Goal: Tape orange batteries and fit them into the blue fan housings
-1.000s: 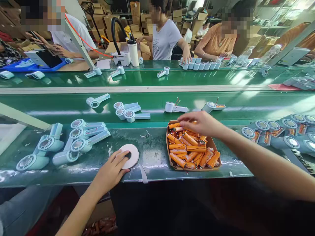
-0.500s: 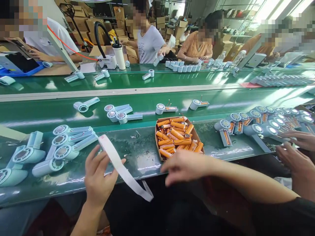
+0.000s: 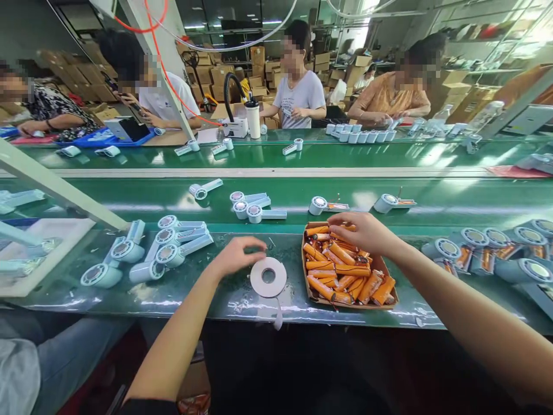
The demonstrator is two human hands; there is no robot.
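Observation:
My left hand [image 3: 237, 255] hovers just left of a white roll of tape [image 3: 268, 277] that lies flat on the green bench, fingers curled loosely, thumb near the roll's rim. A loose tail of tape hangs over the bench edge. My right hand [image 3: 360, 231] reaches into the cardboard tray [image 3: 345, 304] of orange batteries [image 3: 341, 271], fingers bent down over the far end of the pile; whether it holds a battery is hidden.
Pale blue handheld fan bodies [image 3: 173, 245] lie in a cluster at left, more [image 3: 496, 248] at right. Several fans [image 3: 253, 207] ride the conveyor belt [image 3: 432, 190] beyond. Other people work across the line. A slanted white frame bar [image 3: 60, 187] crosses at left.
The tape strip that my left hand held up is gone; the roll lies flat on the bench. My right hand moved from the bench edge into the battery tray.

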